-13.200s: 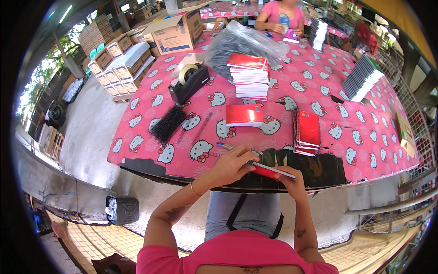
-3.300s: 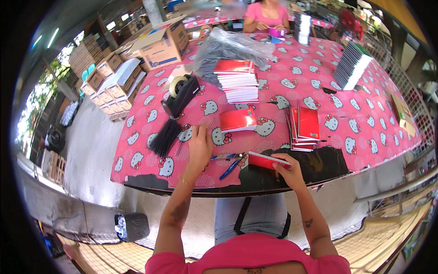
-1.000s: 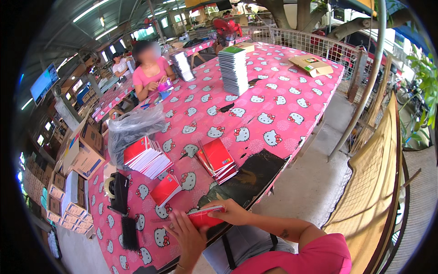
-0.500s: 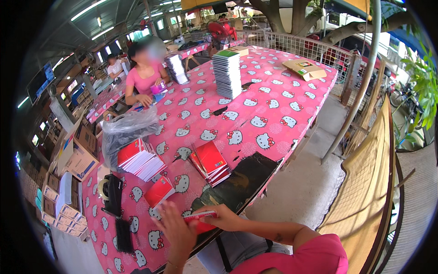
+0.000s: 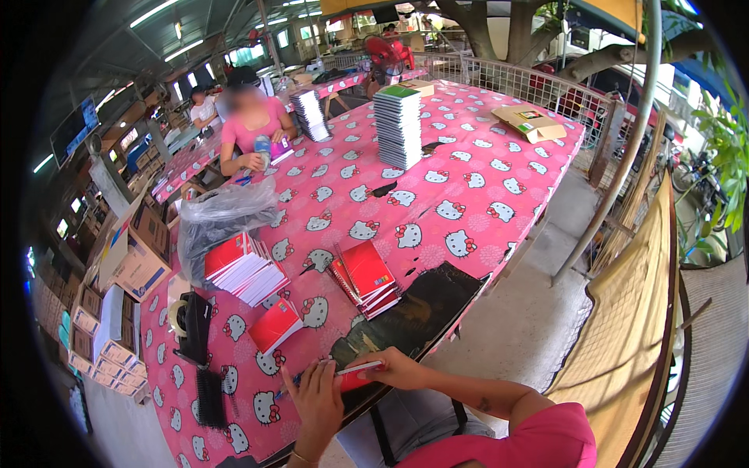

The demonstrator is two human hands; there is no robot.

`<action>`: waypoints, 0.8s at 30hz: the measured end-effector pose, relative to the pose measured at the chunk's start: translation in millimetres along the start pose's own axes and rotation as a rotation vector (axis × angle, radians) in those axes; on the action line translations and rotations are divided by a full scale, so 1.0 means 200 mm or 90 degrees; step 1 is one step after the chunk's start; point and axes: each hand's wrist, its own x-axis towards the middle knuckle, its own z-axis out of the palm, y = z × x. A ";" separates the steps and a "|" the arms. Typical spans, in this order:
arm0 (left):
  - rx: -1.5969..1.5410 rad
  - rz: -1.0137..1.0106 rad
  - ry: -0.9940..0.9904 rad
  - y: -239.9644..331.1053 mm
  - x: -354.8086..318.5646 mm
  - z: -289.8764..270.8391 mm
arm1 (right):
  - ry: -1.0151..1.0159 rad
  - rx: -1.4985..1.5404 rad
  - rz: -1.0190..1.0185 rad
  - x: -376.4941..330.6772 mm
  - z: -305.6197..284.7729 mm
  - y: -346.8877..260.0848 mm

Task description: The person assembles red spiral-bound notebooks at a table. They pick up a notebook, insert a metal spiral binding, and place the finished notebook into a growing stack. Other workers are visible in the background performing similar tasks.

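Note:
At the near table edge my right hand [image 5: 395,370] grips a red notebook [image 5: 355,380] by its right end, page edges turned up. My left hand [image 5: 318,392] is at the notebook's left end, fingers stretched out and touching or almost touching it. Something thin and blue [image 5: 298,380] shows between and behind those fingers; its kind is unclear, and whether the hand holds it is hidden. Just beyond lie a small pile of red notebooks [image 5: 275,326], a fanned stack of red notebooks [image 5: 248,269] and a spiral-bound red pile [image 5: 365,278].
A black tape dispenser [image 5: 193,326] and a black brush [image 5: 211,398] stand at left, near a plastic bag [image 5: 226,218] and cartons [image 5: 140,248]. A tall notebook stack [image 5: 398,129] rises farther off. Across the table sits a co-worker [image 5: 253,129]. A torn dark patch [image 5: 437,300] marks the right edge.
My left hand has moved down and right, its fingers drawing closer together; the blue thing now shows. The notebook has shifted slightly right in my right hand. The co-worker's hands and items have moved.

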 end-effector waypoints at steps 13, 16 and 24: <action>0.059 -0.044 -0.060 0.11 -0.20 0.29 | 0.030 0.043 0.038 0.02 0.06 0.08; 0.112 -0.064 -0.024 0.07 -0.08 0.16 | 0.039 0.071 0.035 0.03 0.11 0.05; -0.024 -0.063 -0.135 -0.01 0.06 0.07 | 0.009 -0.026 -0.026 0.07 0.01 0.15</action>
